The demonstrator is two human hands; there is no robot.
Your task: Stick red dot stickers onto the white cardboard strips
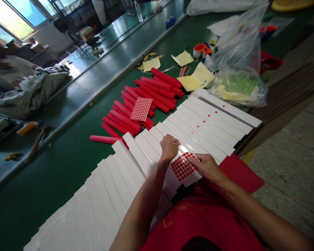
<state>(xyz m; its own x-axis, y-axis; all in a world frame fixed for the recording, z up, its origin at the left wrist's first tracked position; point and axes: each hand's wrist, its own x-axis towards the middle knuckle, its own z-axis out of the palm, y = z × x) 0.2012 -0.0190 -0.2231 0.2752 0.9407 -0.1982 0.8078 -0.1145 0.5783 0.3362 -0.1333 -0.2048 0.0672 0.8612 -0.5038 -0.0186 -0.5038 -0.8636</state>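
Note:
My left hand point(169, 147) is closed in a pinch, with a small red dot sticker point(179, 143) at its fingertips, just over the white boxes. In my right hand point(206, 166) a sheet of red dot stickers point(182, 168) is held between thumb and fingers, low over the boxes near my body. Long, narrow white boxes point(196, 120) lie side by side in a slanting row. Several to the right of my left hand carry one red dot each; those on the left show none.
Behind the boxes lie red ribbed tubes point(157, 90), with another dot sheet point(141, 109) on top. Yellow papers point(196, 76), an orange tape dispenser point(202, 49) and a clear plastic bag point(238, 52) lie farther back. A hammer point(35, 145) rests at left; another person is beyond.

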